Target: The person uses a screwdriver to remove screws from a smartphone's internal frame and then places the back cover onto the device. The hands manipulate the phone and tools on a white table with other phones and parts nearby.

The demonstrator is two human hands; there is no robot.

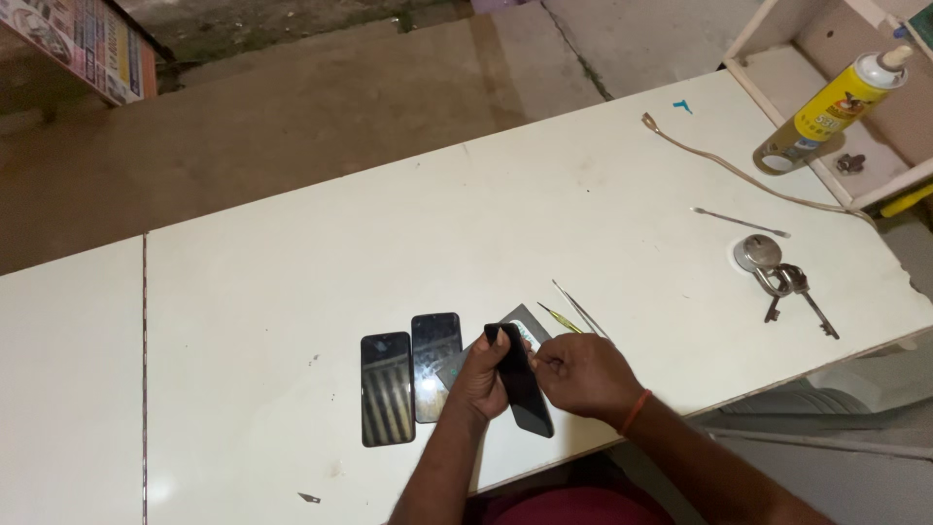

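Pinching a dark phone (520, 381) upright between left hand (479, 379) and right hand (583, 374), at the desk's (583, 194) near edge; two more phones (408, 384) flat just left. Best kept steady, tweezers (573, 313) within reach beyond.

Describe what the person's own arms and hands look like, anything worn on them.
Both forearms are bare, with no sleeves or gloves showing. The right hand has a thin orange-red band around its wrist. The left hand shows no jewellery or watch.

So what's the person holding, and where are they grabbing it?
A black phone, tilted up off the table. The left hand grips its upper end; the right hand touches its side edge.
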